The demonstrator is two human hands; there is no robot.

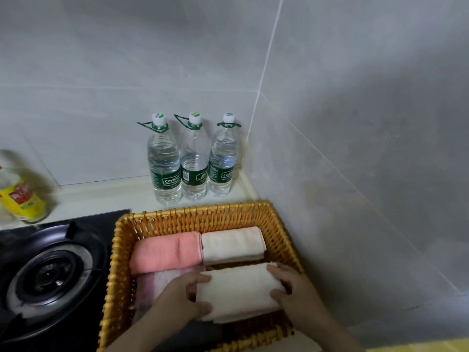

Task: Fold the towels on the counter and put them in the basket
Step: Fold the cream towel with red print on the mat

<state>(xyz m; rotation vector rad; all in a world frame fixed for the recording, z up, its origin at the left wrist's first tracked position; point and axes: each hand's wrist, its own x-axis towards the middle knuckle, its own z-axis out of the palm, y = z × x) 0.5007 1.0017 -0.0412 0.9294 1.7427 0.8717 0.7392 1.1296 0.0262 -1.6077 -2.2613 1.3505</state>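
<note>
Head view, lower centre: the left hand [186, 298] and right hand [289, 288] curl around the ends of a folded cream towel [238, 290] inside the basket [203, 212]. Three folded towels [165, 252] already lie there. No loose towel shows, so I'd judge only letting go remains.

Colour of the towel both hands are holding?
The towel is plain cream; the head view shows it best.
</note>
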